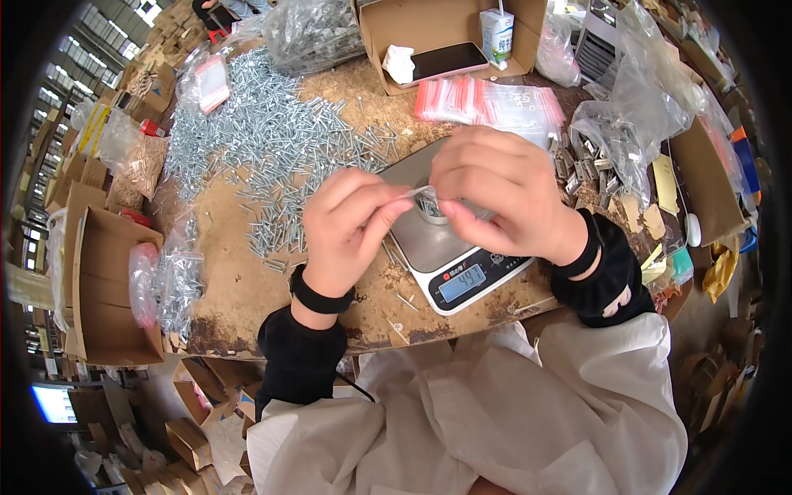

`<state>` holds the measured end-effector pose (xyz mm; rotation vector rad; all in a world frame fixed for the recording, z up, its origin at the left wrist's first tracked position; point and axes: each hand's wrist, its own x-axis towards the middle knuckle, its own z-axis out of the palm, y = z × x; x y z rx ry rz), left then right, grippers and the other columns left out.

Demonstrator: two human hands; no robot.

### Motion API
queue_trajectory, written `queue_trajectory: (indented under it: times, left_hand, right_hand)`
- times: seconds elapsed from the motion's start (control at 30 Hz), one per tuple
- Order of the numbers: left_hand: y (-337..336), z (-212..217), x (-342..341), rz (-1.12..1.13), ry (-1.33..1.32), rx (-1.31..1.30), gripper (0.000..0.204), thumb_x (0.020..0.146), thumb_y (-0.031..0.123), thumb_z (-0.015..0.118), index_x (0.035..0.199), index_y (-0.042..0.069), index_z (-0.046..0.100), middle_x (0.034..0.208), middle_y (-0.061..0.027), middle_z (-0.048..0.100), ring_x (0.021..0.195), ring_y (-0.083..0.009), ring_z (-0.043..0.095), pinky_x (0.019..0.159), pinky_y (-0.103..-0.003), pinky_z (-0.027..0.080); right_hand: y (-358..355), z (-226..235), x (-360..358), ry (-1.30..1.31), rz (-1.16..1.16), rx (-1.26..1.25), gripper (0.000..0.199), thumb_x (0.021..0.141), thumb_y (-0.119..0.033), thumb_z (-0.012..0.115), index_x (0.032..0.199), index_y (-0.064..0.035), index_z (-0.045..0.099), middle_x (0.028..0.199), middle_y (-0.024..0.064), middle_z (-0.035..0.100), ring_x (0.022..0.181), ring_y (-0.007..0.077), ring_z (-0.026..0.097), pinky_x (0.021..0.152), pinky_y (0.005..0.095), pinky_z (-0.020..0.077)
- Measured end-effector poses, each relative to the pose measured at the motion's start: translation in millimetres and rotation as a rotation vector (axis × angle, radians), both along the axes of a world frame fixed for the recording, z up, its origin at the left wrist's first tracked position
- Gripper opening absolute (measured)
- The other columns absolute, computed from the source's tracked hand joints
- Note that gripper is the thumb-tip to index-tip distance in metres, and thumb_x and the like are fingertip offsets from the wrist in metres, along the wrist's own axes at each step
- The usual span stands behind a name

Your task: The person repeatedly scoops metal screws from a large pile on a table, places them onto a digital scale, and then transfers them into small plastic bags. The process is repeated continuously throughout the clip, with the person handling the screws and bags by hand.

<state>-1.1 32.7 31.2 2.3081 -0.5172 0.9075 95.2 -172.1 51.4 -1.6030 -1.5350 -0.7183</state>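
Observation:
Over the digital scale (431,250), both my hands pinch a small clear plastic bag (422,191) between thumbs and fingertips. My left hand (351,223) is closed on the bag's left edge, and my right hand (507,194) grips its right side. Just beneath the fingers, a round container (432,217) with some screws in it shows on the scale's metal plate, partly covered by my right hand. The scale's display is lit. A wide heap of silvery screws (256,136) spreads over the table to the left and beyond my left hand.
Behind the scale lie red-edged zip bags (487,105), before a cardboard box (375,41) holding a phone (450,63) and a drink carton (497,40). Metal pieces (590,173) and crumpled plastic (631,107) lie right. An open box (115,280) with filled bags stands left.

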Motion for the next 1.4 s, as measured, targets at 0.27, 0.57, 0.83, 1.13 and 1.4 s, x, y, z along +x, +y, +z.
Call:
queue_trajectory:
  times: [0.27, 0.57, 0.83, 1.13, 1.4]
  left_hand:
    - [-8, -5, -8, -0.167, 0.239, -0.167, 0.019, 0.08, 0.014, 0.083, 0.081, 0.005, 0.067, 0.07, -0.0037, 0.057, 0.056, -0.0139, 0.053, 0.05, -0.028, 0.039]
    - [-2, -11, -12, -0.484, 0.55, -0.517, 0.029, 0.087, 0.015, 0.078, 0.075, 0.005, 0.054, 0.069, -0.0003, 0.055, 0.06, -0.0114, 0.053, 0.054, -0.028, 0.039]
    - [-12, 0, -17, -0.517, 0.668, -0.74, 0.021, 0.098, 0.015, 0.065, 0.084, 0.001, 0.06, 0.074, -0.0011, 0.06, 0.067, -0.0078, 0.053, 0.058, -0.025, 0.041]
    - [-5, 3, -12, 0.021, 0.185, -0.335, 0.024, 0.075, 0.0, 0.066, 0.06, 0.003, 0.048, 0.053, -0.0047, 0.043, 0.047, -0.0163, 0.041, 0.047, -0.031, 0.03]
    - [-4, 8, -10, 0.009, -0.123, 0.088, 0.016, 0.07, 0.0, 0.068, 0.065, 0.005, 0.054, 0.06, -0.0063, 0.052, 0.052, -0.0263, 0.046, 0.05, -0.035, 0.035]
  right_hand:
    - [2, 1, -1, -0.089, -0.062, -0.024, 0.034, 0.075, -0.02, 0.077, 0.106, -0.0092, 0.07, 0.112, 0.0108, 0.066, 0.098, 0.0318, 0.065, 0.082, 0.0415, 0.0555]
    - [1, -3, -19, -0.258, -0.037, -0.074, 0.018, 0.076, -0.018, 0.07, 0.093, -0.0126, 0.067, 0.122, 0.0086, 0.064, 0.121, 0.0297, 0.058, 0.107, 0.0514, 0.045]
    - [3, 1, -20, -0.223, -0.026, -0.065, 0.016, 0.074, -0.017, 0.069, 0.084, -0.0089, 0.061, 0.119, 0.01, 0.063, 0.126, 0.0298, 0.054, 0.11, 0.0525, 0.0424]
    - [5, -5, -23, -0.301, -0.003, -0.138, 0.011, 0.073, -0.015, 0.066, 0.08, -0.0085, 0.061, 0.109, 0.0038, 0.062, 0.122, 0.0236, 0.056, 0.114, 0.0503, 0.0406]
    - [5, -9, -32, -0.302, -0.204, -0.202, 0.012, 0.075, -0.015, 0.064, 0.086, -0.0093, 0.067, 0.105, 0.0005, 0.062, 0.125, 0.0227, 0.054, 0.118, 0.0546, 0.0335]
